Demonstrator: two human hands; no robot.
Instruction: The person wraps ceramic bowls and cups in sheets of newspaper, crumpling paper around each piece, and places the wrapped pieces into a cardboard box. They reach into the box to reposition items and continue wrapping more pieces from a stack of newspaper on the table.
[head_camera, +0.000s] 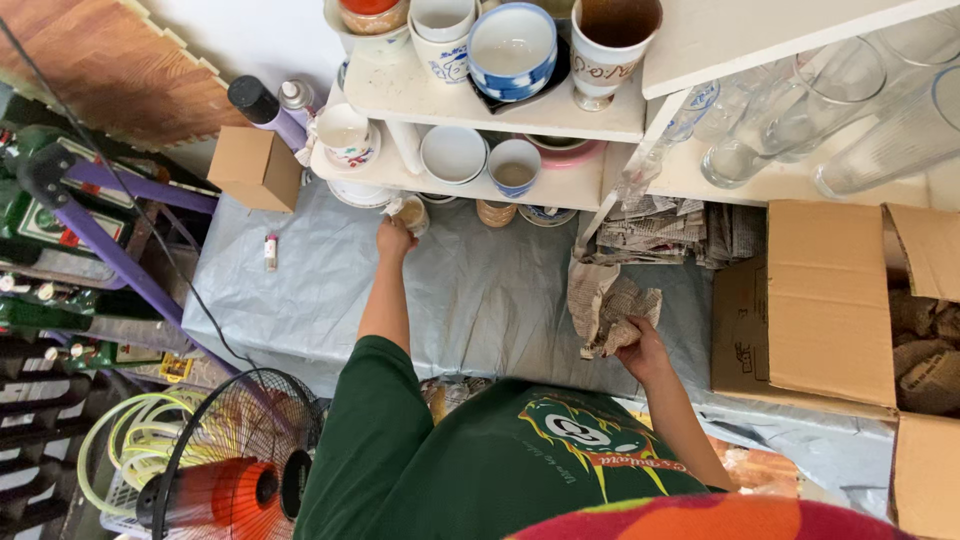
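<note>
Head view, looking down past a green shirt. Landmark: white shelf (480, 185) standing on the grey-covered surface (470, 290).

Packages: small closed brown box (257, 167) left of the shelf, against the wall; big open cardboard box (820, 300) right of the shelf, flaps up, paper-wrapped bundles (925, 345) inside. Small white tube with red cap (270, 250) lies on the surface left of the shelf; its label is too small to tell.

Left hand (393, 238) reaches under the shelf's lower board, fingers closed around a small cup (412, 213), pale with a brownish pattern, partly hidden by the board's edge. Right hand (640, 350) clenches a crumpled newspaper sheet (605, 305), grey print, just in front of the shelf's right end.

Around: flat newspaper stack (660, 232) under the shelf at right; white and blue bowls (510, 48) and cups on the shelf boards; clear glasses (800, 120) lying on the right board; spray cans (262, 108) left of the shelf; orange fan (225, 470) well in front, low left.
</note>
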